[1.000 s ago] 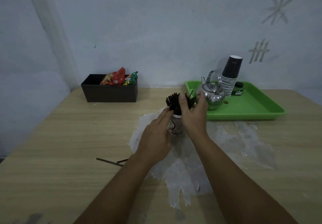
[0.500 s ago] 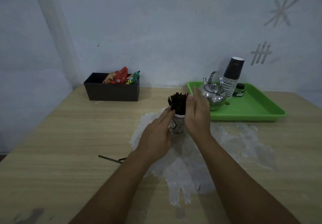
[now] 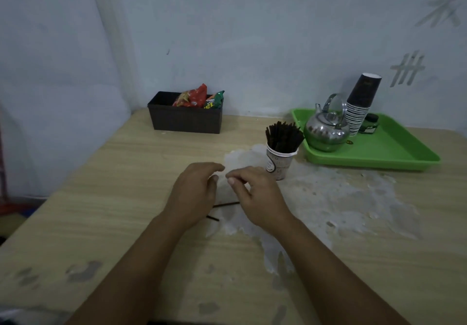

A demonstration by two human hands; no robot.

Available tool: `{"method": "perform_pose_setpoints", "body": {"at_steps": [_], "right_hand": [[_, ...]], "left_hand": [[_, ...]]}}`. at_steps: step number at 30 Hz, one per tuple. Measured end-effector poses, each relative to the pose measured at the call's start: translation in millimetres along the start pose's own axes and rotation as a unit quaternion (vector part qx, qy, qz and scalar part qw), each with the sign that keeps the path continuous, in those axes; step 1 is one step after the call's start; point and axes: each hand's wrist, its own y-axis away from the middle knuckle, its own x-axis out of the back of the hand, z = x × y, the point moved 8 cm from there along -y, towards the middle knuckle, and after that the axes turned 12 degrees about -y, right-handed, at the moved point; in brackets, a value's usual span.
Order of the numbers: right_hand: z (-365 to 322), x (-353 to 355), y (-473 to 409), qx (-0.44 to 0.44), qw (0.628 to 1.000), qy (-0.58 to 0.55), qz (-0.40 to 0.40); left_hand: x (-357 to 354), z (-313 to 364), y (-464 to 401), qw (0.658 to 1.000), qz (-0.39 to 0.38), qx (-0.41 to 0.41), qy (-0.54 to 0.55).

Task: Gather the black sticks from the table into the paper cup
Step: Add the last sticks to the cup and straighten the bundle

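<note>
The table (image 3: 101, 198) is pale wood-grain laminate, matt, its centre scraped to a rough whitish patch (image 3: 328, 198). At two o'clock, a glossy green plastic tray (image 3: 404, 147) carries a mirror-bright metal kettle (image 3: 326, 132). The paper cup (image 3: 279, 164) looks matt, as do the black sticks (image 3: 283, 137).

Wooden table (image 3: 106, 198), pale grain, with a wide whitish worn patch (image 3: 341, 198) across its middle. Dark box (image 3: 185, 119) at the back by the wall, holding a red snack packet (image 3: 193, 97) and a green packet (image 3: 214, 100). Green tray (image 3: 394, 147) at back right; on it a shiny metal kettle (image 3: 326, 132), a leaning stack of dark paper cups (image 3: 360, 102) just behind the kettle, and a small dark jar (image 3: 369, 123) beside the stack. Pale wall (image 3: 252, 33) with tape marks (image 3: 406, 70) at right.
</note>
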Motion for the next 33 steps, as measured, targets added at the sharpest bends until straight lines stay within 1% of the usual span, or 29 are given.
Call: {"method": "perform_pose_setpoints", "body": {"at_steps": [3,5,8,11,15,19,21,26,30,33], "right_hand": [[3.8,-26.9,3.1,-0.021,0.994,0.051,-0.095],[5.3,-36.7,5.5,-0.033,0.989,0.072,-0.129],[7.4,-43.6,10.8,-0.037,0.984,0.095,-0.144],[10.1,-48.2,16.1,-0.049,0.980,0.122,-0.151],[10.7,-47.9,16.4,-0.076,0.980,0.131,-0.131],[14.8,-54.9,20.8,-0.084,0.969,0.173,-0.152],[15.4,-49.2,20.7,-0.087,0.976,0.156,-0.127],[24.5,-26.6,20.4,-0.132,0.990,0.033,-0.027],[30.2,-10.0,21.9,-0.157,0.985,-0.048,0.057],[37.1,1.1,23.3,-0.183,0.972,-0.095,0.113]], "left_hand": [[12.8,-24.5,18.6,0.999,-0.004,0.031,-0.022],[17.8,-37.5,30.6,0.998,-0.017,0.043,-0.039],[24.3,-52.3,48.1,0.996,-0.027,0.061,-0.063],[31.9,-57.9,60.0,0.993,-0.015,0.073,-0.086],[34.0,-54.4,62.9,0.991,-0.018,0.074,-0.107],[31.7,-52.5,63.0,0.991,-0.027,0.068,-0.108],[30.9,-52.9,62.5,0.992,-0.029,0.066,-0.104],[27.5,-56.4,59.4,0.991,-0.034,0.080,-0.103],[20.7,-51.7,56.1,0.986,-0.046,0.091,-0.130],[10.7,-48.8,55.4,0.974,-0.081,0.116,-0.178]]}}
